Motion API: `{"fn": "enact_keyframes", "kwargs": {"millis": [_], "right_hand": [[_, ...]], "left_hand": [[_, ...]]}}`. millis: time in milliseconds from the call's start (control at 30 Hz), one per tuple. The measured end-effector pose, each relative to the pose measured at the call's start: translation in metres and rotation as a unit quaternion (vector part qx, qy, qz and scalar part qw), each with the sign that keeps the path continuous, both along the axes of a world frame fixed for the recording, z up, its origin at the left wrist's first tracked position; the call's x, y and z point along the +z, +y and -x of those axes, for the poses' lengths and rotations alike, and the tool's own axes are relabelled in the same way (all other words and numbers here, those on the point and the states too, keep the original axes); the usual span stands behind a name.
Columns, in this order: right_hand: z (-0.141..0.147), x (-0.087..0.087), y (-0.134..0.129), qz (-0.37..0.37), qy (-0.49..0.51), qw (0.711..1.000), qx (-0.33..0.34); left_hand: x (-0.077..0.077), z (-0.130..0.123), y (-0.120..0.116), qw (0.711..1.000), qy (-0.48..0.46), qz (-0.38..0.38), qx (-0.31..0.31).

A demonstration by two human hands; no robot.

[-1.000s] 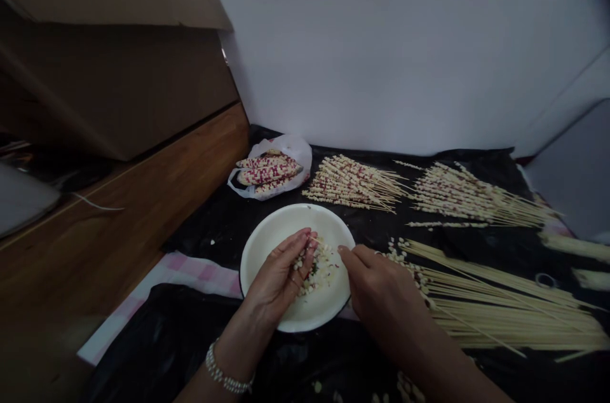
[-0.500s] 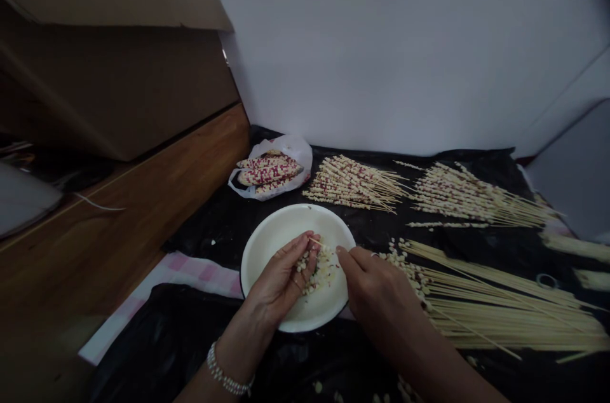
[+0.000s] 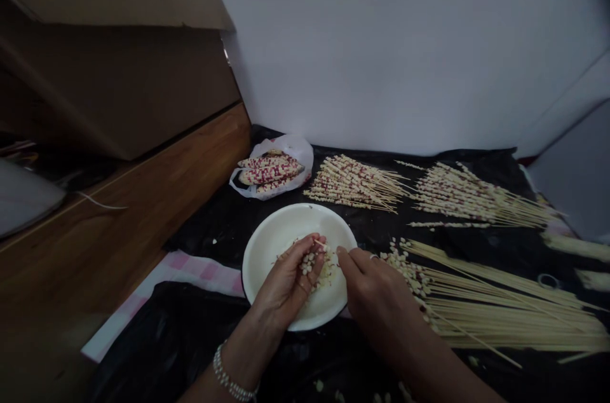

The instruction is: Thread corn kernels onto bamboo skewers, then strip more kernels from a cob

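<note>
We see the left hand (image 3: 286, 285) curled over the plate, fingers drawn together around a small clump of pale kernels (image 3: 308, 264), while the right hand (image 3: 376, 285) comes in from the other side, its thumb and forefinger pinched together. A thin skewer (image 3: 320, 244) runs between them, its near end at the right fingertips (whether it is gripped firmly, we cannot quite tell). The skewer sits over the white plate (image 3: 286, 228), where more loose kernels (image 3: 328, 273) lie in a low heap.

As for what is done, we count two large bundles of loaded skewers (image 3: 355, 184) (image 3: 476, 196) lying across the black plastic sheet (image 3: 210, 231) that covers the surface, their kernels flecked with dark red. What is left is plain too: a broad spread of bare skewers (image 3: 500, 317) at the right, with a strip of kernels (image 3: 405, 266) at their tips, and a few speckled corn cobs (image 3: 269, 169) in a plastic bag (image 3: 300, 147) at the back.

We find no brand, label or writing we can read — the bag shows none, and neither does the plate. A pink checked cloth (image 3: 190, 266) shows beyond the sheet's edge.
</note>
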State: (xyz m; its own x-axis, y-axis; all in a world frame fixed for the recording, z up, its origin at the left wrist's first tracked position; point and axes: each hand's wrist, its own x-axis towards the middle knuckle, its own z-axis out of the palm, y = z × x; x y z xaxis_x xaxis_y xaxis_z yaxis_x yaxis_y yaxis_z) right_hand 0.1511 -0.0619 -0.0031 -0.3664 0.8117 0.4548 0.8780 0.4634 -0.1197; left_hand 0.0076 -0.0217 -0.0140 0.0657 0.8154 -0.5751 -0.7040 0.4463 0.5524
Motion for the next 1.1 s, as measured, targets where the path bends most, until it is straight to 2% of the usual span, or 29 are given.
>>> {"fn": "enact_keyframes", "kwargs": {"millis": [267, 467, 600, 767, 1100], "right_hand": [[0.001, -0.002, 0.0, -0.005, 0.01, 1.0, 0.006], [0.001, -0.006, -0.001, 0.031, 0.031, 0.999, -0.001], [-0.005, -0.003, 0.002, 0.061, 0.053, 0.997, 0.006], [-0.012, 0.003, 0.005, 0.037, 0.045, 0.998, -0.014], [0.0, 0.001, 0.0, 0.027, 0.055, 0.998, 0.018]], "left_hand": [[0.006, -0.001, -0.003, 1.0, -0.006, 0.015, -0.015], [0.001, -0.005, -0.009, 0.997, -0.021, 0.001, -0.069], [0.003, -0.005, -0.007, 0.996, -0.046, -0.005, -0.079], [0.007, 0.002, -0.001, 0.997, -0.04, -0.022, -0.067], [0.002, 0.007, 0.003, 0.999, -0.005, -0.014, -0.039]]}}
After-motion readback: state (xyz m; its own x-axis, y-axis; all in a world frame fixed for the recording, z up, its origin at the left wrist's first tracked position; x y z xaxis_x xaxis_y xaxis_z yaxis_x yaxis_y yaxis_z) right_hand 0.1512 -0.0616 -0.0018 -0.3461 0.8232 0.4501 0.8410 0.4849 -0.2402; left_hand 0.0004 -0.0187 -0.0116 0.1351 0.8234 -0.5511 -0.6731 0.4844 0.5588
